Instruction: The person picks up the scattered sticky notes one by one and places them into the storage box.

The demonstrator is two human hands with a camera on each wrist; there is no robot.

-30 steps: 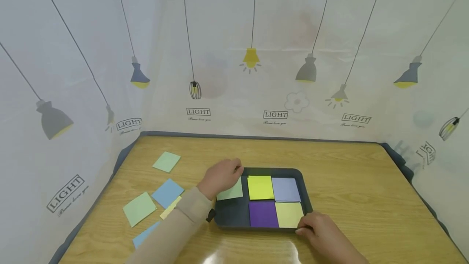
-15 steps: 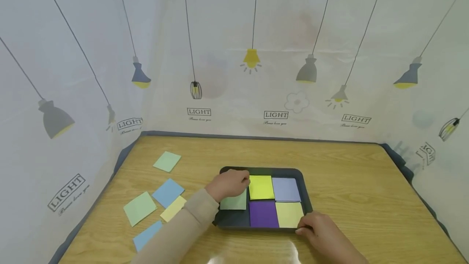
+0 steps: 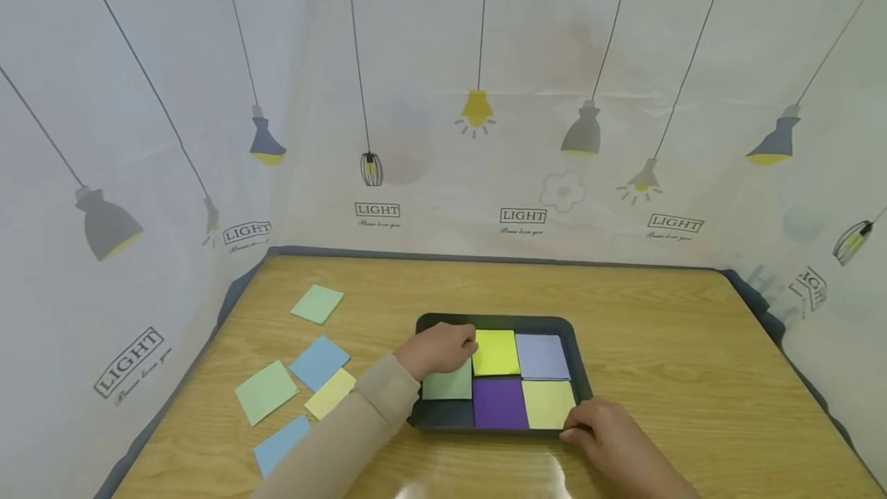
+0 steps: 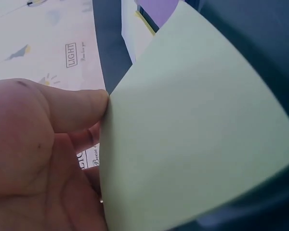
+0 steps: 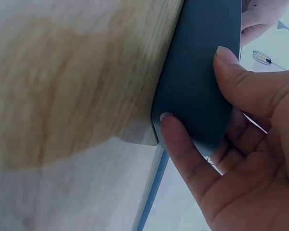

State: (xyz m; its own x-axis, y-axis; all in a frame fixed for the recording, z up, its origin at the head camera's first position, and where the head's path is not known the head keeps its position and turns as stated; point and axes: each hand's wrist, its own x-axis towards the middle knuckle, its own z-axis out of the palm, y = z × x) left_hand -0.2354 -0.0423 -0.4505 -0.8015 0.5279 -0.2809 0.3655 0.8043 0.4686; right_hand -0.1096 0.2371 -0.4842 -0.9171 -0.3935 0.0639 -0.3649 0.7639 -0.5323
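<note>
Left hand (image 3: 438,347): thumb and fingers are pinched together on the edge of the pale green square paper (image 3: 446,386).
Pale green square paper: over the left part of the tray, in the lower middle of the frame; it bends in the left wrist view, and the hand hides its top in the head view.
Right hand (image 3: 610,433): thumb and fingers hold the lower right corner of the dark, round-cornered tray (image 3: 446,413).
Dark tray: on the shiny yellow-brown wood table (image 3: 693,337).
Other papers in the tray: bright yellow square (image 3: 495,353) at top middle, light purple square (image 3: 543,356) at top right, deep purple square (image 3: 499,403) at bottom middle, pale yellow square (image 3: 547,404) at bottom right.
Loose papers: two green (image 3: 266,392), two blue (image 3: 319,363), one yellow (image 3: 329,396), at lower left of the frame.
</note>
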